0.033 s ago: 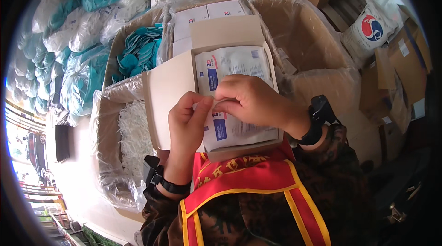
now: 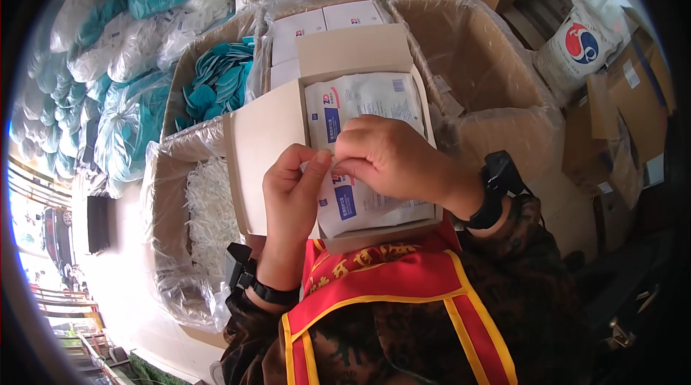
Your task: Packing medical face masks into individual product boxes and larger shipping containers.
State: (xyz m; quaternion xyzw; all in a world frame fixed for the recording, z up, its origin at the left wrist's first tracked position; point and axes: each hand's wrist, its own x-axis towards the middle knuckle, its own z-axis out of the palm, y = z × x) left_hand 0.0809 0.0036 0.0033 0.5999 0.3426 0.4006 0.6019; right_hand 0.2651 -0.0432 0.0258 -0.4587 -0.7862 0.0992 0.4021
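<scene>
Directly under both hands: open flat beige cardboard box (image 2: 266,147), flaps spread left and up, filled with white paper-and-plastic sachets printed in blue and red (image 2: 367,100). Left hand (image 2: 291,201) pinching the near edge of the top sachet between thumb and forefinger, fingers closed on it. Right hand (image 2: 392,158) curled over the same spot, fingertips meeting the left thumb, also nipping the sachet edge; exact hold partly hidden by the knuckles. Black wrist straps on both arms (image 2: 497,187).

Beyond the hands: carton lined with clear plastic, holding small white boxes (image 2: 324,21). Left of the left hand: plastic-lined carton of white shredded-looking pieces (image 2: 212,216), further up one with teal pieces (image 2: 216,82), then a heap of clear bags with teal and white contents (image 2: 122,61). Right of the right hand: large empty-looking plastic-lined carton (image 2: 475,54), white sack with a red-and-blue round mark (image 2: 576,46).

Judged best handling: keep pinch near the sachet corner, lift only the top one, peel slowly so lower sachets stay flat, steady the box against the body, avoid creasing the seal.
</scene>
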